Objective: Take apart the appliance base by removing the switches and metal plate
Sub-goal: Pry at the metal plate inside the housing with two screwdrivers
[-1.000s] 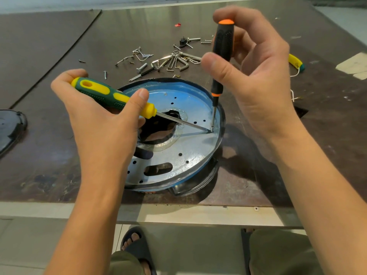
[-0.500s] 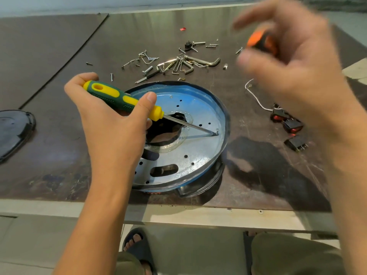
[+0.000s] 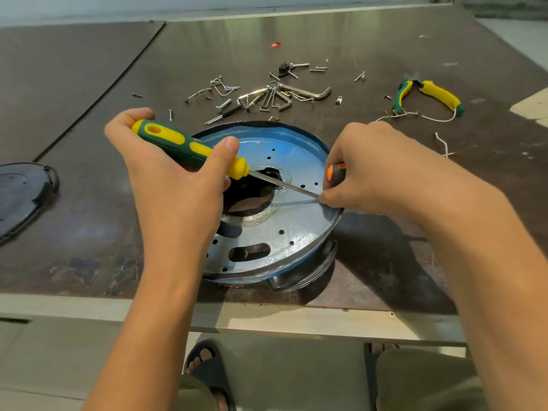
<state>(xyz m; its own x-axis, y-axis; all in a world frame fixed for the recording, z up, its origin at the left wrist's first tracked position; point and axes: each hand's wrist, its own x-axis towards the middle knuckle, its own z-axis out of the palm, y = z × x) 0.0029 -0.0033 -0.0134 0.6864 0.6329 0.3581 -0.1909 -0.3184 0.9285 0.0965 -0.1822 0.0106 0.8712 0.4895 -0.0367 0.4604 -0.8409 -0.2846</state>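
Two hands work over one appliance base (image 3: 261, 274), which sits on the dark table (image 3: 89, 226) close to its front edge, between the forearms.

1. Far left: a black glossy cover (image 3: 23, 197) lies flat on the table, partly cut off by the picture's edge and well apart from the base.
2. Left hand (image 3: 175, 179): fingers are curled round the handle of the green-and-yellow screwdriver (image 3: 184, 143), with the thumb laid along the handle near its yellow collar. The shaft slants down and to the right across the central opening.
3. Centre: the metal plate (image 3: 299, 226) is seated inside the base rim. It is perforated, with one large middle opening and a slot toward the near side.
4. Behind the base: loose screws and hex keys (image 3: 275, 96) lie scattered on the table.
5. Right hand (image 3: 376, 170): fingers are wrapped round the orange-and-black screwdriver (image 3: 335, 172), of which only part of the handle shows. The fingertips press at the plate's right edge, where the other tool's tip arrives. Whether the tip touches a screw cannot be told.
6. Far right: yellow-handled pliers (image 3: 430, 93) lie with handles spread, beside a white wire (image 3: 439, 117).
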